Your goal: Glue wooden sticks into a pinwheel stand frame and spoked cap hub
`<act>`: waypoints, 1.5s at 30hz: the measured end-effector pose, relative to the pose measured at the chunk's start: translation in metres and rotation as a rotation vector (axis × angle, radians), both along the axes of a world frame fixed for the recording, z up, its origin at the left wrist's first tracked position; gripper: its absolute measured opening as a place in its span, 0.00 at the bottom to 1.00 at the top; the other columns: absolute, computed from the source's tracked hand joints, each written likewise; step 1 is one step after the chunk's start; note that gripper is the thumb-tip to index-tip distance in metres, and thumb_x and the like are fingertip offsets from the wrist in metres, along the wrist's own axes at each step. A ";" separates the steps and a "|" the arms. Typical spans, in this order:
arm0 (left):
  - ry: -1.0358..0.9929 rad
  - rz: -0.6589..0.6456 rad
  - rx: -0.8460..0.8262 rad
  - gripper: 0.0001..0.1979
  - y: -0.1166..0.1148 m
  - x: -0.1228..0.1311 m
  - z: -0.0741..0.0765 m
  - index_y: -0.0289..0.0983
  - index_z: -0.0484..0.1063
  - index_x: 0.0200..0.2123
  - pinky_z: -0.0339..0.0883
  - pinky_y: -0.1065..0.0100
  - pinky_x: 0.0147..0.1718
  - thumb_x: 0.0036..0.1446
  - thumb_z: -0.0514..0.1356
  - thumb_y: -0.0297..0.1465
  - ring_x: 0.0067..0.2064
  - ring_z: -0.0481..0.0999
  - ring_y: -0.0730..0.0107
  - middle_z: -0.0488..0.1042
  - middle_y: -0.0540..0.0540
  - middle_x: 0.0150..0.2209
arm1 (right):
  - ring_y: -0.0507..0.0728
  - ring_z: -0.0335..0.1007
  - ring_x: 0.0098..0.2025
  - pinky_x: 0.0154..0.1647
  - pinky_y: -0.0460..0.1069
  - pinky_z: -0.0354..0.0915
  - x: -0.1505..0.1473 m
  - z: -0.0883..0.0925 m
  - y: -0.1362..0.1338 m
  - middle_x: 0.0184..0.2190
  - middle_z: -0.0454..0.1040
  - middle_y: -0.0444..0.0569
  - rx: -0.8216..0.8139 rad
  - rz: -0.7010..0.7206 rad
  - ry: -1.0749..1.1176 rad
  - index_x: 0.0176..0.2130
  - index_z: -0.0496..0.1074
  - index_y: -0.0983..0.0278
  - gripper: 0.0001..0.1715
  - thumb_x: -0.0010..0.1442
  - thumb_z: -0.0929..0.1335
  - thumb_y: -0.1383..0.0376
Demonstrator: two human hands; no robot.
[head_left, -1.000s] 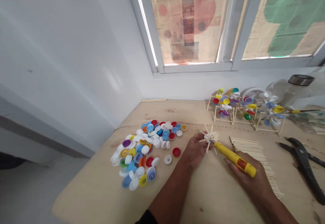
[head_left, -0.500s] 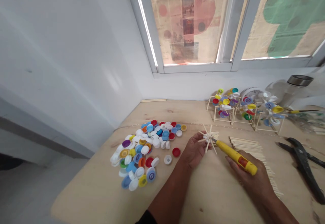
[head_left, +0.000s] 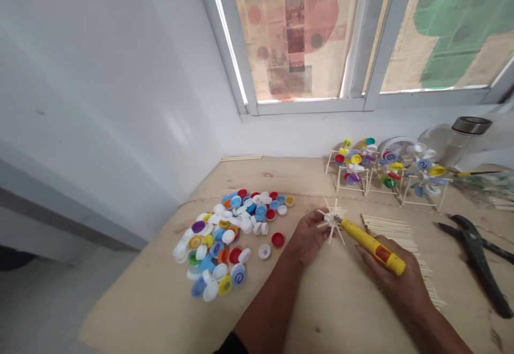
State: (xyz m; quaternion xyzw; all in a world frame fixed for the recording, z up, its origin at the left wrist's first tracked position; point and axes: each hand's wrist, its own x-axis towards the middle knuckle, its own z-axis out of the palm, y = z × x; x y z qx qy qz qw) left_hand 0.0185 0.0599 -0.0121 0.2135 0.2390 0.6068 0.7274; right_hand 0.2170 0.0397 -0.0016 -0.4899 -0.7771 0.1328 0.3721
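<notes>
Little had changed over the last moments: the nozzle of the yellow glue pen (head_left: 371, 247) had stayed at the white hub (head_left: 329, 218) of a stick star (head_left: 331, 233), and the view had only shifted slightly. The star was held above the worktop (head_left: 333, 311), with its thin wooden sticks splaying out from the hub. The fingers of the left hand (head_left: 309, 236) were closed around it, pinching it near the hub. The fingers of the right hand (head_left: 391, 279) were wrapped around the body of the pen, whose tip seemed to touch the hub, though the contact was hard to make out.

Just beside the right hand lay a row of loose sticks (head_left: 395, 233), and black-handled shears (head_left: 476, 257) lay further right. To the left spread a heap of colored bottle caps (head_left: 212, 241). Beyond the hands stood stick frames (head_left: 353, 174) fitted with caps. A glass jar (head_left: 453, 145) with a metal lid stood at the back, and its contents could not be made out.
</notes>
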 end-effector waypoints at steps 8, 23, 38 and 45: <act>-0.004 0.018 0.000 0.18 0.001 0.000 -0.002 0.33 0.74 0.37 0.66 0.70 0.35 0.39 0.70 0.23 0.33 0.73 0.72 0.75 0.45 0.34 | 0.52 0.64 0.23 0.24 0.45 0.60 -0.004 0.007 -0.002 0.20 0.68 0.44 0.037 0.034 -0.004 0.24 0.64 0.61 0.17 0.56 0.65 0.52; -0.021 0.041 -0.016 0.18 0.002 -0.003 0.002 0.33 0.73 0.36 0.67 0.71 0.33 0.38 0.70 0.23 0.31 0.74 0.73 0.76 0.45 0.35 | 0.53 0.66 0.27 0.27 0.46 0.63 0.000 0.000 -0.001 0.24 0.70 0.45 -0.022 0.008 0.001 0.28 0.66 0.61 0.15 0.56 0.66 0.52; -0.021 0.065 -0.023 0.18 0.000 -0.001 0.004 0.33 0.73 0.36 0.68 0.68 0.35 0.37 0.70 0.23 0.31 0.74 0.72 0.76 0.45 0.33 | 0.54 0.69 0.27 0.26 0.46 0.64 -0.003 0.007 -0.001 0.25 0.73 0.47 0.033 -0.010 -0.022 0.28 0.66 0.61 0.16 0.56 0.65 0.51; -0.037 0.079 -0.017 0.18 0.001 -0.002 0.001 0.34 0.72 0.36 0.69 0.66 0.40 0.38 0.70 0.23 0.34 0.75 0.71 0.76 0.46 0.36 | 0.52 0.65 0.24 0.25 0.46 0.61 -0.003 0.007 -0.003 0.21 0.69 0.44 0.028 0.041 -0.024 0.26 0.65 0.60 0.16 0.56 0.65 0.53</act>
